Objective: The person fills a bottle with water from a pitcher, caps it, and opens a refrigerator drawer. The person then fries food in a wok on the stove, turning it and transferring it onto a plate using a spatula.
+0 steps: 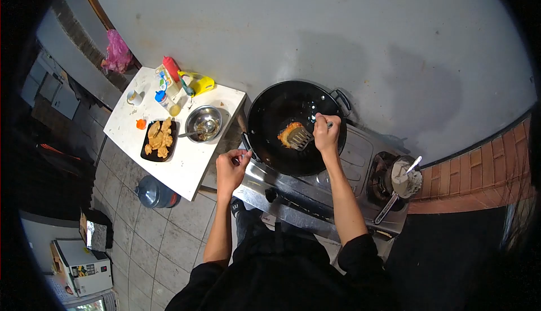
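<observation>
A black wok [270, 105] rests on the stove, with a piece of browned food [290, 128] inside it. My right hand [327, 135] is closed around the handle of a slotted turner [299, 138], whose head lies against that piece in the wok. At the wok's near left side, my left hand [232, 170] is closed, its fingertips pinched at the wok's side handle [246, 142]. The exact grip there is partly hidden by the fingers.
On the white table [194, 167] are a black plate of fried pieces [159, 140], a steel bowl with a spoon [204, 124], and several bottles [168, 103]. A small pan [404, 178] sits on the right burner of the stove [355, 153]. A water jug [156, 192] lies on the floor.
</observation>
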`<state>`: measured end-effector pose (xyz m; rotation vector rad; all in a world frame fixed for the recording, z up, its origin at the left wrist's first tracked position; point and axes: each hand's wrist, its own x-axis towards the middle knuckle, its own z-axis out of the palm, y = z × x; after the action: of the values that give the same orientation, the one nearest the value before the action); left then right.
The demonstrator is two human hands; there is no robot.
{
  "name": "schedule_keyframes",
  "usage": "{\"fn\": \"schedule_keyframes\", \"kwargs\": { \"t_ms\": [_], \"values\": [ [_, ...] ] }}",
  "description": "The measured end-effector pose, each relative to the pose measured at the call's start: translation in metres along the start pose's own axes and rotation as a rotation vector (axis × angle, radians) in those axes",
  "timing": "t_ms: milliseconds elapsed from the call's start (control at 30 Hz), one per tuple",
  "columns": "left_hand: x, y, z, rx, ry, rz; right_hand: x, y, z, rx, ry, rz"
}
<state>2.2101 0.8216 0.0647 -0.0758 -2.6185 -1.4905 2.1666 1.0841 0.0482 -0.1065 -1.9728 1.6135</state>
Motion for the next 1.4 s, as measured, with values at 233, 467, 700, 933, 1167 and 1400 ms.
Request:
{"fn": "schedule_keyframes", "kwargs": {
  "t_ms": [233,467,700,933,1167,1400],
  "values": [
    [0.0,-0.001,-0.002,0.005,0.001,-0.004,-0.005,-0.021,0.004,-0.019,0.052,-0.002],
    [-0.001,0.001,0.0,-0.015,0.023,0.019,-0.008,-0.027,0.0,0.094,0.083,-0.053],
    [-0.001,-0.002,0.001,-0.019,0.013,-0.021,-0.009,0.01,-0.005,0.053,0.083,-0.033],
    [0.0,0.002,0.001,-0.005,-0.007,-0.037,0.004,-0.008,-0.003,-0.032,0.022,0.037],
    [0.0,0.002,0.001,-0.012,0.012,-0.02,0.001,-0.009,-0.011,0.016,0.006,0.064],
    [0.001,0.001,-0.001,-0.022,-0.011,-0.004,-0.008,-0.042,-0.035,0.416,0.037,0.099]
  ]
}}
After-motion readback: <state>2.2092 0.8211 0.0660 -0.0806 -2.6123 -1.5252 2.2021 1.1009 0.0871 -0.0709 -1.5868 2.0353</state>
